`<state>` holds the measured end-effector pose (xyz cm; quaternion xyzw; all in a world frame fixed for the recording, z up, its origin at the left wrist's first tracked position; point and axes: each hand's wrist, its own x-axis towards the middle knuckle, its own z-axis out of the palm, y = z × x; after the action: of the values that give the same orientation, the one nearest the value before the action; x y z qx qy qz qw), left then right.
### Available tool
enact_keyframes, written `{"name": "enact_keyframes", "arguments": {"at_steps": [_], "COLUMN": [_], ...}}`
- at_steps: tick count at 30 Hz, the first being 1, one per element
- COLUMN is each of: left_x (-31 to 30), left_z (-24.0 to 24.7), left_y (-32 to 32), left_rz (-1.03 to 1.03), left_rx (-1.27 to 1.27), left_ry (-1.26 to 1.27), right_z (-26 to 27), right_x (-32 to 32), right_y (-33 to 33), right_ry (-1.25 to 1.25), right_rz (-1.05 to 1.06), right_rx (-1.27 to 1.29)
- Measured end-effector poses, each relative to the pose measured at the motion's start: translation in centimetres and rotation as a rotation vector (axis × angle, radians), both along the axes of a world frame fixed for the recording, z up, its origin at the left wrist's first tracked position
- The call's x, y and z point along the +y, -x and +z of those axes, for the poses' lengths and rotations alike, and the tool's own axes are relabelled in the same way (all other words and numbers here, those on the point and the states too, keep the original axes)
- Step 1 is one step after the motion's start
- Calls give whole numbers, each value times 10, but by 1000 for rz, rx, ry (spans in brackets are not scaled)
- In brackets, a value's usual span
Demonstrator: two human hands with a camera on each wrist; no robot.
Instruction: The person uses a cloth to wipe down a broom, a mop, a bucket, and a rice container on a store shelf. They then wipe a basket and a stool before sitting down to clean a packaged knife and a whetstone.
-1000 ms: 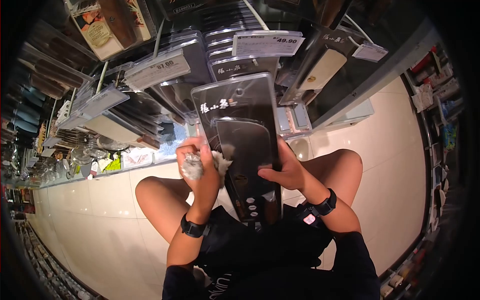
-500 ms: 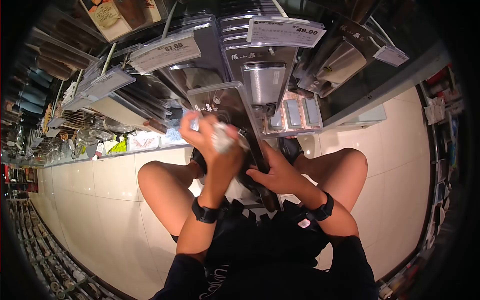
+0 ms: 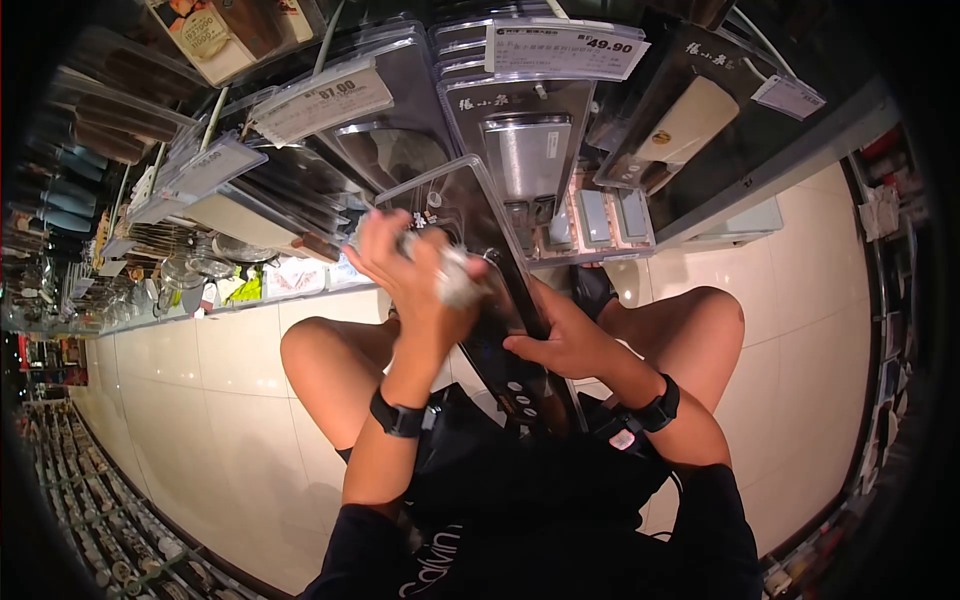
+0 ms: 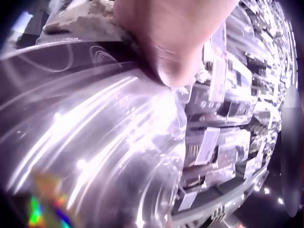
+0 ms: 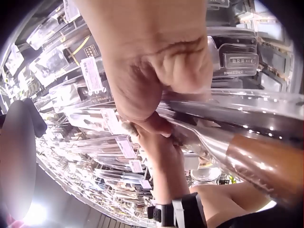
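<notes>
A packaged kitchen knife (image 3: 520, 375) in a clear plastic and black card blister stands tilted above the lap in the head view. My right hand (image 3: 565, 340) grips its right edge, thumb on the front. The right wrist view shows the knife's brown handle (image 5: 266, 154) through the plastic. In my left hand (image 3: 410, 280) is a bunched grey-white cloth (image 3: 462, 282), over the upper front of the pack. Motion blurs these fingers. Glare covers the clear plastic (image 4: 109, 128) in the left wrist view, beside the left hand (image 4: 175, 38).
Racks of packaged knives hang ahead, with price tags (image 3: 565, 50) at their front. Grey boxed items (image 3: 595, 215) sit on a lower shelf. Bent knees (image 3: 690, 340) flank the pack above pale floor tiles (image 3: 190, 400). More shelving (image 3: 90, 500) lines the lower left.
My left hand has moved with the cloth from the pack's left side onto its upper front. The pack has turned and tilted, with the right hand still gripping its edge.
</notes>
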<state>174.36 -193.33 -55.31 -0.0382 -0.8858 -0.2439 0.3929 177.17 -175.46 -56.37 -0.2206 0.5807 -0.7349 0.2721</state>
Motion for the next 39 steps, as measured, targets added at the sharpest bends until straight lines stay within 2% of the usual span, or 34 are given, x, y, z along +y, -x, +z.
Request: {"name": "enact_keyframes", "arguments": {"at_steps": [2,4,6,7,8,9,10,12,13,14,15,16,17,20,21,23,24,25,26,28,30,31,33,35,36,38,39], "left_x": [-15,-27,-14,-8,-1,4,14,6,3,-3,-6,-9,-9,-13,-9,-2,1,6,3,4,-22,-23,-23,-23,-23,-18,-15], "left_z": [2,11,15,9,-3,-6,-8,-34,-35,-32,-10,-4,9,28,32,17,-14,-8,-22,-26,-9,-2,16,28,29,25,34], "left_y": [14,23,4,-6,-19,-45,-61,-69,-58,-50,-37,-19,-3,12,2,-26,-43,-54,-63,-50,-16,-17,-16,-13,-19,-35,-37], "left_rz": [19,0,-163,-296,-434,-581,-652,-734,-688,-528,-411,-287,-204,-132,-219,-498,-827,-765,-827,-773,-464,-463,-671,-847,-878,-775,-668], "left_rx": [-1,-105,-150,-171,-271,-497,-571,-406,-327,-257,-245,-190,-129,-228,-265,-397,-490,-520,-495,-441,-100,-102,-259,-421,-449,-546,-585], "left_ry": [-89,-405,-188,-186,-40,81,309,67,137,311,348,302,97,68,213,85,-510,-171,-79,-435,-219,-223,-938,-1658,-1832,-1622,-1751], "right_z": [0,-4,-6,-6,-7,-9,-11,-3,2,8,10,4,-6,-4,-2,-4,-2,-4,-6,-2,-4,-8,-8,-3,-3,3,-3], "right_x": [0,-4,-3,-1,2,4,6,10,9,5,2,2,2,0,1,4,4,6,8,-1,-8,-7,-4,1,6,6,7], "right_y": [-4,-6,-3,-2,0,4,8,6,7,6,4,2,1,-3,0,6,8,10,10,1,-6,-9,-8,-5,2,10,10], "right_ry": [13,14,12,28,45,42,38,-11,-12,3,19,19,25,38,56,47,64,32,-2,58,115,95,76,159,171,216,192], "right_rz": [14,0,-7,-43,-80,-116,-153,-55,-56,-33,-11,-10,21,37,21,-19,-74,-77,-81,-91,-51,-7,37,-60,-52,-29,-28], "right_rx": [-61,26,119,19,-80,-19,41,35,33,-5,-43,-46,-20,-30,-55,-13,-14,-30,-48,-10,-23,-53,-70,-241,-303,-337,-369]}}
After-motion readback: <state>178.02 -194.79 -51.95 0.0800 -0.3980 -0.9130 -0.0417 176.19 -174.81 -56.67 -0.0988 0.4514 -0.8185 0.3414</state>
